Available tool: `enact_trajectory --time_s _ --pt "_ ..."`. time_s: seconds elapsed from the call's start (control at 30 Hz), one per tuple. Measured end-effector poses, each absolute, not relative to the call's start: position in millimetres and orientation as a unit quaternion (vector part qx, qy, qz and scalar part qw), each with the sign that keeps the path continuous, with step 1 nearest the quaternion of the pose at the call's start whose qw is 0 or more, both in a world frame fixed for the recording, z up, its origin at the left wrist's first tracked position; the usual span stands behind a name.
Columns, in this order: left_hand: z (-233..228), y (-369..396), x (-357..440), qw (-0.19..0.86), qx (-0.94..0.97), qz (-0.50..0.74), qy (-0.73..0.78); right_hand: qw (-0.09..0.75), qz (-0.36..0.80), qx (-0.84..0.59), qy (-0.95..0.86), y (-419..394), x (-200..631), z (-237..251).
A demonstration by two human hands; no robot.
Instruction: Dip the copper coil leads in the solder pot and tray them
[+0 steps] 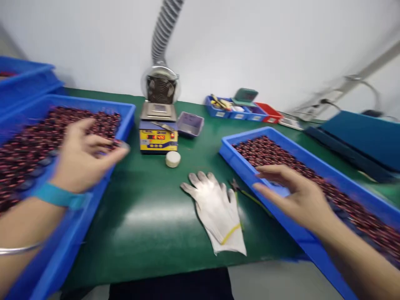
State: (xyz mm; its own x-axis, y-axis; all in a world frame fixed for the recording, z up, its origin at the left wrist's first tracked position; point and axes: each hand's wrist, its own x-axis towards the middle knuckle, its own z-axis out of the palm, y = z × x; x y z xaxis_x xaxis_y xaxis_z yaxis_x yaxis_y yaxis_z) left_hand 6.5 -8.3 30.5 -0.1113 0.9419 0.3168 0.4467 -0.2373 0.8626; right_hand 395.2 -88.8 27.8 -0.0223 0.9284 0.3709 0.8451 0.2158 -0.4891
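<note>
My left hand (83, 156), with a teal band at the wrist, is over the left blue tray (129, 114). Its thumb and fingers come together around a small dark part (115, 143), blurred by motion. Many small dark parts with copper-red bits (71, 118) fill this tray. Above the near side of the right blue tray (229, 154) is my right hand (290, 193), its thumb and fingers apart with nothing visible between them. Similar dark and copper-red parts (265, 148) lie in that tray.
Between the trays lie white gloves (215, 208) and pliers (250, 198) on the green table (150, 246). Behind them stand a yellow-and-blue heating unit (158, 133), a round white tub (173, 159), a purple bin (190, 124) and a fume hose (165, 31). Small bins (218, 111) line the back.
</note>
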Motion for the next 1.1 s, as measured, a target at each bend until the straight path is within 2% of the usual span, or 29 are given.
enact_trajectory --time_s 0.1,0.23,0.4,0.5,0.6,0.73,0.93,1.0,1.1 --pt "22.0 -28.5 21.4 0.327 0.623 0.458 0.543 0.332 0.201 -0.442 -0.809 -63.3 292.7 14.1" --pt "10.0 -38.4 42.7 0.364 0.627 0.446 0.525 0.430 0.272 -0.368 -0.778 -31.6 201.2 -15.9" --pt "7.0 -24.9 30.5 0.432 0.576 0.447 0.530 0.493 0.384 -0.342 -0.702 -13.9 176.8 -34.2" --pt "8.4 -16.5 24.4 0.511 0.529 0.417 0.534 0.498 0.483 -0.321 -0.645 -12.9 181.4 -36.0" --pt "11.2 -14.9 25.7 0.549 0.513 0.396 0.528 0.482 0.526 -0.315 -0.626 -12.8 184.5 -37.1" --pt "13.9 -15.0 27.4 0.518 0.500 0.444 0.534 0.456 0.548 -0.318 -0.625 -16.2 183.2 -38.0" --pt "16.2 3.0 8.0 0.432 0.396 0.614 0.529 0.446 0.559 -0.312 -0.626 -22.6 182.4 -36.2" --pt "19.8 5.5 1.9 0.433 0.406 0.619 0.515 0.453 0.558 -0.308 -0.623 -22.3 183.0 -36.2" --pt "27.1 0.8 -0.2 0.427 0.508 0.561 0.495 0.460 0.547 -0.313 -0.626 -20.8 183.8 -36.8"
